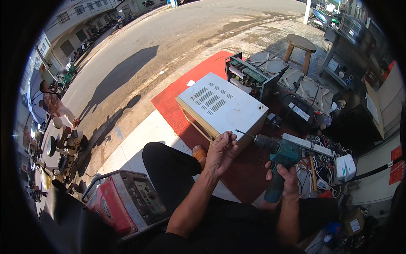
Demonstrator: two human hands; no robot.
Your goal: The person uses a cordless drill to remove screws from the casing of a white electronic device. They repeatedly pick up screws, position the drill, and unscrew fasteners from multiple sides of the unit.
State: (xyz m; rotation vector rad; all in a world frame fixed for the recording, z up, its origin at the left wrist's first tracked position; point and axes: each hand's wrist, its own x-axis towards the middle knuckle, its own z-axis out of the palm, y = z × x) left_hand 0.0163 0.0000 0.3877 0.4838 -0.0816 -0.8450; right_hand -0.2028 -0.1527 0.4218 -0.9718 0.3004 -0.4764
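Note:
My right hand grips the handle of a teal cordless drill. Its long thin bit points left, toward my left hand. The fingers of that hand are pinched together just left of the bit's tip; whatever they hold is too small to make out. Beyond both hands stands a white metal appliance case with rows of vent slots on top and a handle on its tan front side. The drill is apart from the case.
A red mat lies under the case. Behind it are an open chassis with circuit boards, grey battery-like blocks and a wooden stool. To the right are a power strip and tangled cables. A red generator stands at left.

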